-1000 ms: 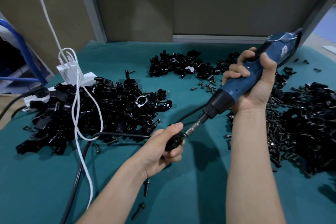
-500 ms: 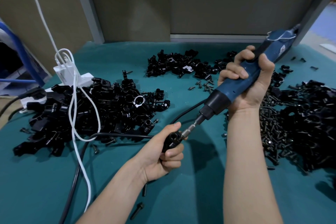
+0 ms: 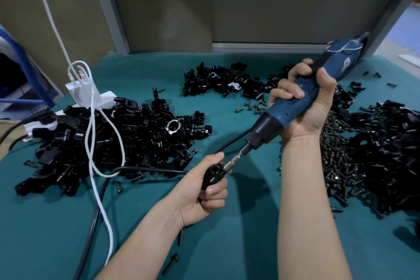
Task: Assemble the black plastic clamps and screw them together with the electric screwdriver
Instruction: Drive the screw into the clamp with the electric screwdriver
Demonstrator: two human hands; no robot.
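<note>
Fingers of the left hand (image 3: pixel 200 195) curl round a black clamp (image 3: pixel 213 175), holding it up off the worktop (image 3: pixel 227 245) with its screw hole turned toward the tool, probably so the bit meets it squarely. The right hand (image 3: pixel 304 109) grips the blue electric screwdriver (image 3: pixel 272 120) in a full fist, angled down toward the left hand, its bit (image 3: pixel 234 160) touching the clamp just beside the left thumb. Loose clamps (image 3: pixel 113 138) lie heaped beyond the left hand; screws (image 3: pixel 336 161) spread beside the right wrist.

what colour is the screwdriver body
Blue, with a black collar at the bit end; the screwdriver shows in the head view.
</note>
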